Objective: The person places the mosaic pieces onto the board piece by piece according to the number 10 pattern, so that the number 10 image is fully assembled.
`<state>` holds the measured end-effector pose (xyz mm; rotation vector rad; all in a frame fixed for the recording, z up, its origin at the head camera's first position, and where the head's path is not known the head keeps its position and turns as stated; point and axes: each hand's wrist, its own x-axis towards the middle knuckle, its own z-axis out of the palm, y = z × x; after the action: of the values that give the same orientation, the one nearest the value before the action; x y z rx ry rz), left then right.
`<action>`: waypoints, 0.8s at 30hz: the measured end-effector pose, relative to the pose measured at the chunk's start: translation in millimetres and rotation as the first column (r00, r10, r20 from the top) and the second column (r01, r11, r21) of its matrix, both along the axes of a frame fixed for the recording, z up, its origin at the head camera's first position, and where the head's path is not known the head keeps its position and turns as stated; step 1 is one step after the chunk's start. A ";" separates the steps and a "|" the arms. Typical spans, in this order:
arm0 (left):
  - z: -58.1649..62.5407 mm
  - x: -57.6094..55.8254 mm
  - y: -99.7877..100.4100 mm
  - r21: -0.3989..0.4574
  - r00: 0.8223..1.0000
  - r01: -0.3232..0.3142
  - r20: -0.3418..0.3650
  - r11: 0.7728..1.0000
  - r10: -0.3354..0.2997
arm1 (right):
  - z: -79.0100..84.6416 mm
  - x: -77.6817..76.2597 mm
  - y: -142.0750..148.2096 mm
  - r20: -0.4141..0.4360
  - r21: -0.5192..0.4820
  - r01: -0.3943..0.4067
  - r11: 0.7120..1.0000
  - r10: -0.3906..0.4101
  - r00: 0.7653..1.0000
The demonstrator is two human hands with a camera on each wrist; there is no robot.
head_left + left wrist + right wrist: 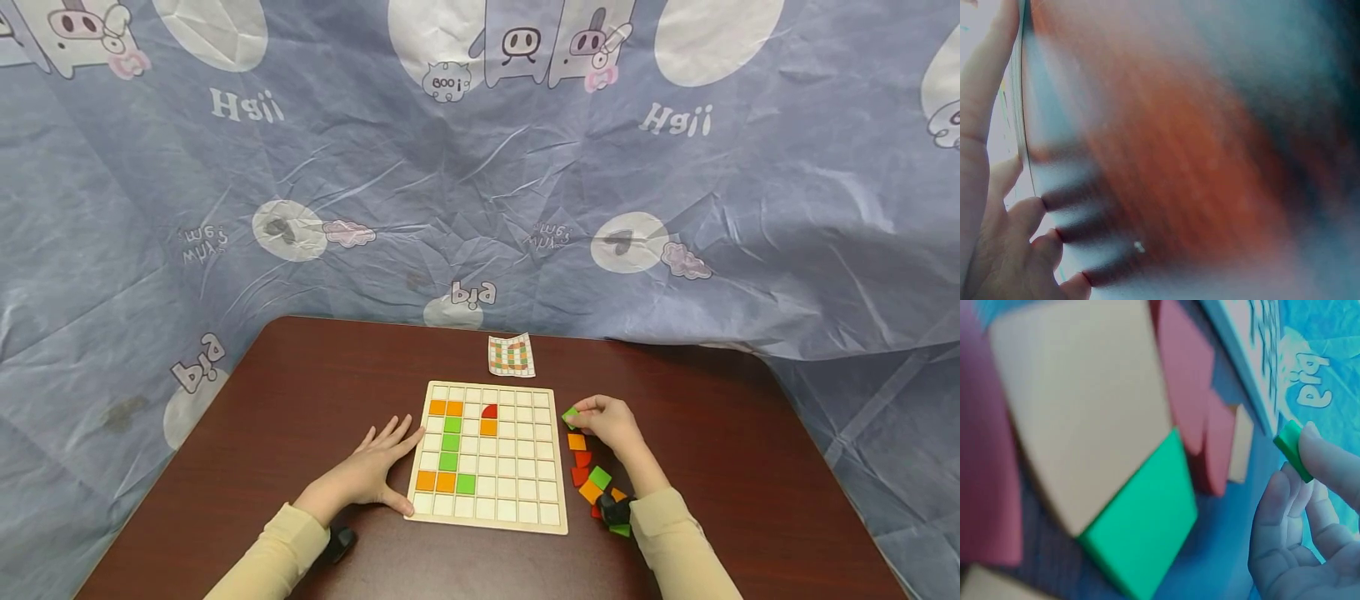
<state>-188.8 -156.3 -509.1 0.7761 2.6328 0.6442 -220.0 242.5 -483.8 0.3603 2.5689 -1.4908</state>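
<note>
A pale wooden grid board (525,448) lies on the table, with several orange and green square tiles in its left columns. Farther right on it, a red quarter-round tile (490,412) sits above an orange tile (488,427). My left hand (363,473) has its fingers spread, with thumb and a fingertip touching the board's left edge. Beyond the board's right edge, my right hand (613,425) pinches a green square tile (1293,450) between thumb and fingers, raised off the table in the right wrist view.
Loose orange, red and green tiles, among them an orange one (576,442), trail along the board's right side toward my right wrist. A small pattern card (512,357) lies behind the board. Printed fabric (465,167) hangs at the back of the brown table (352,367).
</note>
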 end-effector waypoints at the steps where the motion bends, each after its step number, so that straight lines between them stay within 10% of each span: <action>1: 0.3 0.0 0.3 0.000 1.000 0.000 0.002 1.000 0.000 | 1.1 0.6 -1.5 -0.003 -0.019 0.001 1.000 -0.001 1.000; 16: -0.4 -0.2 0.4 -0.002 1.000 -0.011 0.011 1.000 0.011 | 13.1 13.3 -62.8 0.001 -0.171 -0.073 0.983 0.074 0.997; 24: 1.0 -0.5 1.2 -0.005 1.000 -0.007 0.007 1.000 0.007 | 7.5 19.2 -98.0 -0.058 -0.045 -0.154 0.987 0.151 0.987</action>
<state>-189.3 -155.1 -508.0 0.7620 2.6315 0.6414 -200.8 144.5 -476.3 0.1152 2.5303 -1.5266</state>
